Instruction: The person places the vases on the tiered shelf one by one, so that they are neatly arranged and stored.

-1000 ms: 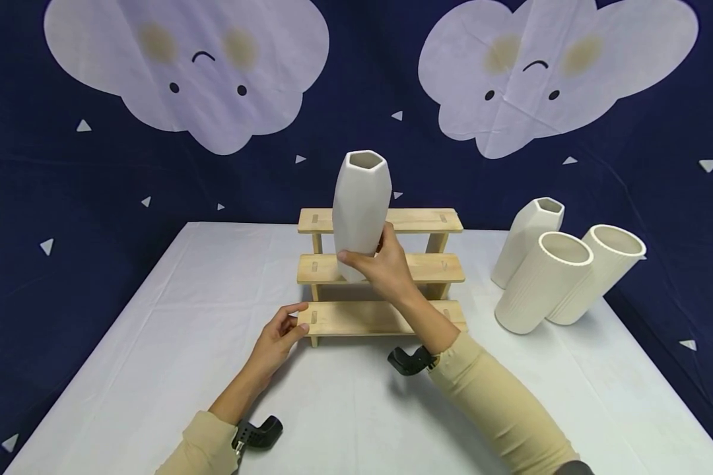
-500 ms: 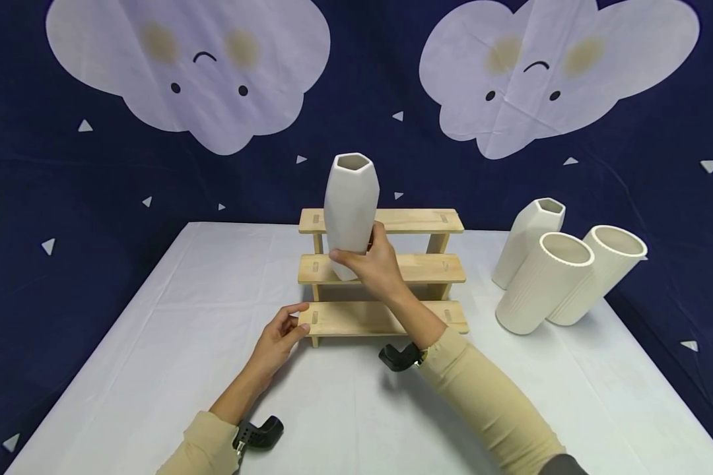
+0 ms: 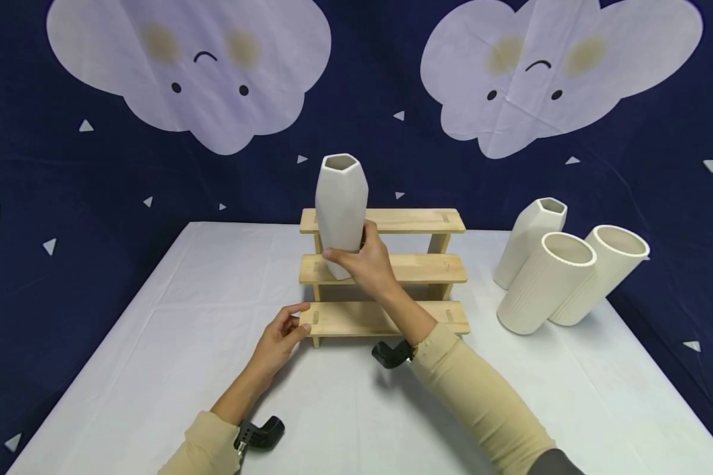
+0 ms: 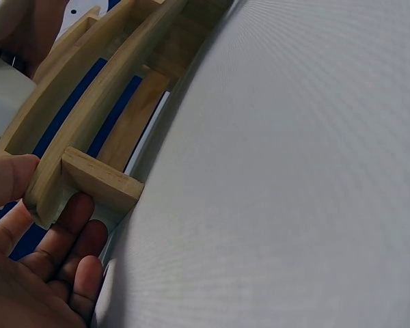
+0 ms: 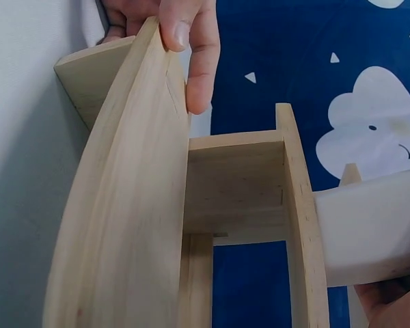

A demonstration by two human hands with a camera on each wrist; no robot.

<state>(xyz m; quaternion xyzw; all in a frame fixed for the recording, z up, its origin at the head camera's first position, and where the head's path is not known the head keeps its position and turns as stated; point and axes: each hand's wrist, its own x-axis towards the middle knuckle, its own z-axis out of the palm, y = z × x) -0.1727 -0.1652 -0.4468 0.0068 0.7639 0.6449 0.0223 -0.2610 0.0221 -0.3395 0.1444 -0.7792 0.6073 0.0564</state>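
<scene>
Head view, clock face centred on the frame: at 7 o'clock, left hand [image 3: 276, 340] grips the 9 o'clock end of the lowest shelf [image 3: 350, 320] on a three-tier wooden stand [image 3: 412, 264], thumb and fingers clamped on the plank. Stand looks stiff and light; a pinch at the end should steady it. Just off centre toward 11: white faceted vase [image 3: 340, 201], mouth up, roughly upright, base over the 9 o'clock half of the middle shelf [image 3: 430, 267]. Cannot tell whether the base bears on wood or hangs just above. Right hand [image 3: 368, 264], forearm toward 5 o'clock, has fingers and thumb clamped round the vase's lower body. Judged ceramic: rigid, fairly heavy, smooth enough to slip, brittle at rim and base. Low hold leaves the top free to sway; a grip nearer the widest part, across opposite facets, would balance better. At 3 o'clock on the table [image 3: 154, 330]: second faceted vase [image 3: 525, 241], front ribbed vase [image 3: 537, 290], rear ribbed vase [image 3: 605, 277]. Ribs likely give more purchase; best taken round mid-body, clear of the rims.
</scene>
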